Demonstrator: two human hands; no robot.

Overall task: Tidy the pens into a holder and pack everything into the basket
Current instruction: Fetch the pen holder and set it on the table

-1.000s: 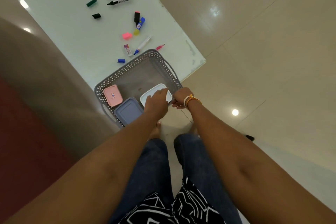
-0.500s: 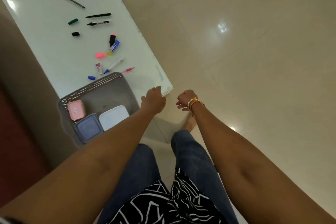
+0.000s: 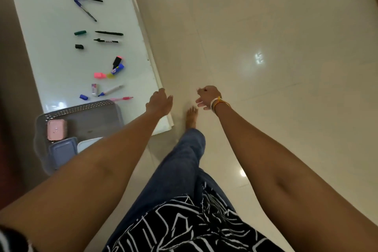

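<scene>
Grey perforated plastic basket [image 3: 81, 108] sits lower left on the white glass table [image 3: 51, 47]; left hand [image 3: 158, 101] and right hand [image 3: 206, 96], mid-frame, hang loosely curled, empty; scattered pens [image 3: 110, 90] lie upper left.

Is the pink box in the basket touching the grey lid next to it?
Cannot tell. In the head view the pink box sits right at the grey lid's edge inside the basket; neither contact nor gap shows plainly.

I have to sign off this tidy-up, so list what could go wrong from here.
1. The basket sits at the table's near end, seemingly overhanging; a nudge might tip it.
2. Uncapped markers, like the black marker, could dry out or stain.
3. Small loose caps, like the blue cap, may get overlooked.
</scene>
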